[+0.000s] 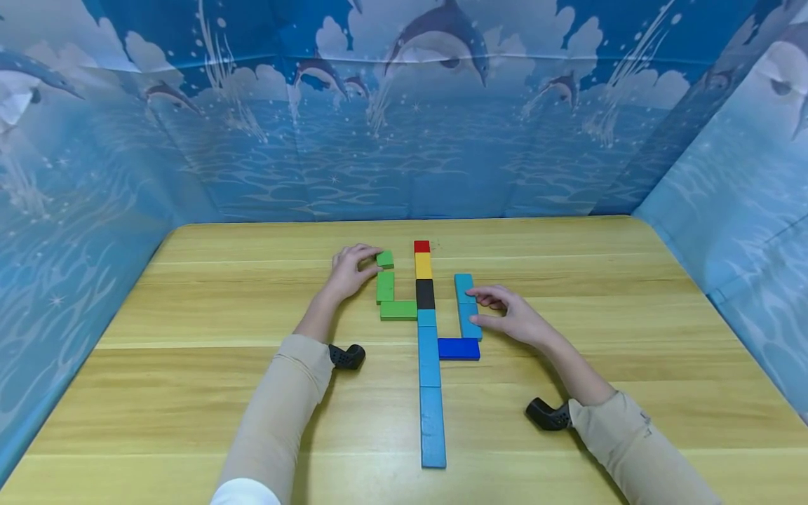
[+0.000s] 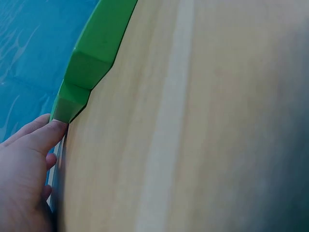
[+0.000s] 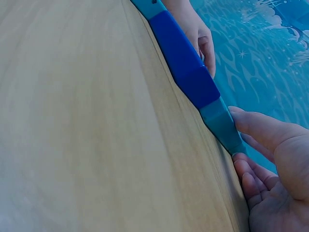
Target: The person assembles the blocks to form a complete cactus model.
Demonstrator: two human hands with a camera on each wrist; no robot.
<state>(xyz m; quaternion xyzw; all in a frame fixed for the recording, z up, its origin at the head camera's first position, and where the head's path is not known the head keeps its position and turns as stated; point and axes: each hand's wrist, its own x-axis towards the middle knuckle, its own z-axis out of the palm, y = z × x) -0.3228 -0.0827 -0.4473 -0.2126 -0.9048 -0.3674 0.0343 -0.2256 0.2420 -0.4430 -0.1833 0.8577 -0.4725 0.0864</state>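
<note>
My left hand (image 1: 350, 272) pinches a small green block (image 1: 385, 259) between thumb and fingertips. Just below it stand an upright green block (image 1: 386, 287) and a sideways green block (image 1: 398, 311). My right hand (image 1: 513, 315) touches the right side of two light blue blocks set end to end: fingertips at the upper block (image 1: 463, 287), thumb at the lower block (image 1: 469, 321). In the right wrist view the thumb (image 3: 251, 121) lies against a light blue block (image 3: 219, 121). A dark blue block (image 1: 459, 348) lies crosswise below this pair.
A long central column runs toward me: red block (image 1: 421, 246), yellow block (image 1: 423, 266), black block (image 1: 426, 294), then light blue blocks (image 1: 432, 424). Black wrist devices (image 1: 347, 357) sit at both sleeves. A dolphin-print curtain (image 1: 404, 154) borders the wooden table (image 1: 189, 393).
</note>
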